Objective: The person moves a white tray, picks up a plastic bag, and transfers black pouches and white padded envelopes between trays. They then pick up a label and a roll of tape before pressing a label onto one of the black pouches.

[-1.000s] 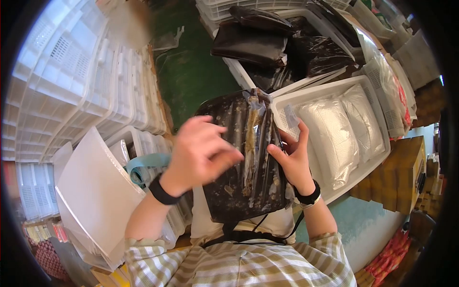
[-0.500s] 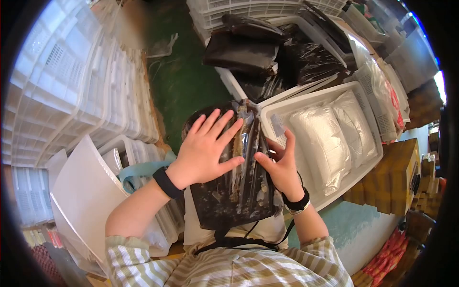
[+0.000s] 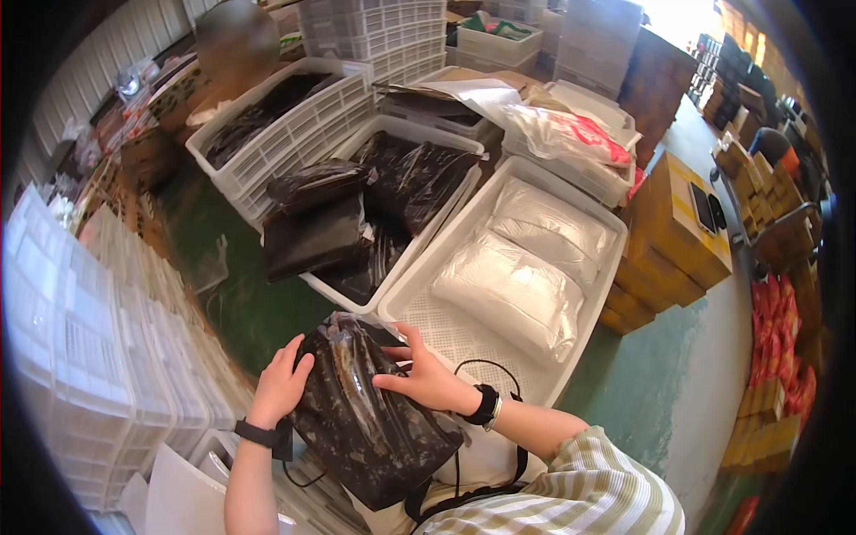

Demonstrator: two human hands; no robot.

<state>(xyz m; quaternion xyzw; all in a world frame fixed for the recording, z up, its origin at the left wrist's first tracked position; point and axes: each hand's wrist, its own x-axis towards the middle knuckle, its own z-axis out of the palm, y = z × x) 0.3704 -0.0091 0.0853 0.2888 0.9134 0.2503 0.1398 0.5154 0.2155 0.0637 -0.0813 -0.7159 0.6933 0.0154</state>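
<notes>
A black plastic-wrapped package (image 3: pixel 370 428) with a wrinkled, shiny strip down its upper face lies over my lap. My left hand (image 3: pixel 283 382) grips its upper left edge, the fingertips curled at the side. My right hand (image 3: pixel 430 376) holds the right edge, thumb on top and some fingers hidden behind. Just beyond my right hand is a white plastic crate (image 3: pixel 419 308) with two silvery-white packages (image 3: pixel 513 285) lying in it. More black packages (image 3: pixel 316 236) are piled in and over another white crate (image 3: pixel 415 254) ahead.
Stacked white crates (image 3: pixel 80 330) line the left side. Another white crate (image 3: pixel 294 134) with dark contents stands farther back, near a person (image 3: pixel 236 40). Brown boxes (image 3: pixel 669 241) stand at the right, with a dark phone-like object (image 3: pixel 709 209) on top. Red bags (image 3: pixel 771 339) lie farther right.
My view has swung up and to the right. My left hand has moved from lying spread over the package's top to its left edge. My right hand stays at the right edge.
</notes>
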